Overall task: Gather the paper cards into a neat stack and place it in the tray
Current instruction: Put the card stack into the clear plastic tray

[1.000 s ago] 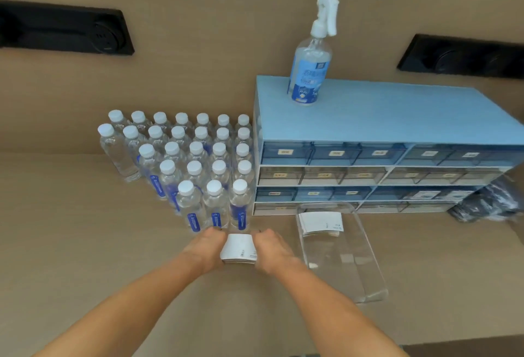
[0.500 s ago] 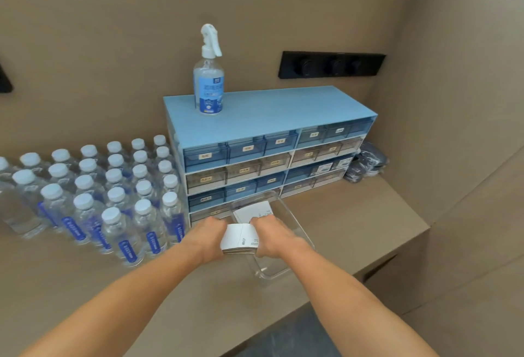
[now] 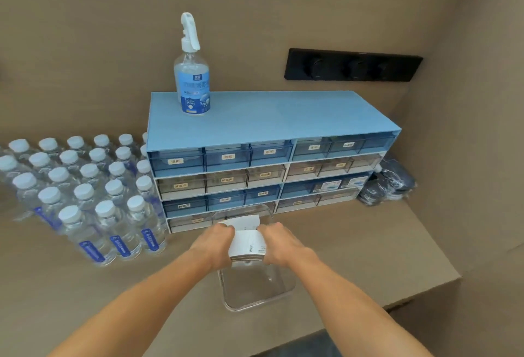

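Observation:
A stack of white paper cards (image 3: pixel 247 244) is squeezed between my two hands. My left hand (image 3: pixel 213 243) presses its left side and my right hand (image 3: pixel 279 244) presses its right side. The stack hovers over the clear plastic tray (image 3: pixel 256 304), which lies lengthwise on the brown counter in front of the drawer unit. More white cards (image 3: pixel 245 221) lie at the tray's far end, partly hidden by my fingers.
A blue drawer unit (image 3: pixel 269 158) stands behind the tray, with a spray bottle (image 3: pixel 192 73) on top. Several water bottles (image 3: pixel 85 192) crowd the counter to the left. Dark plastic-wrapped items (image 3: pixel 388 186) sit at the right. The counter edge (image 3: pixel 419 297) drops off close on the right.
Both hands have carried the card stack to the right, from the counter beside the water bottles to over the tray. My view has swung right as well.

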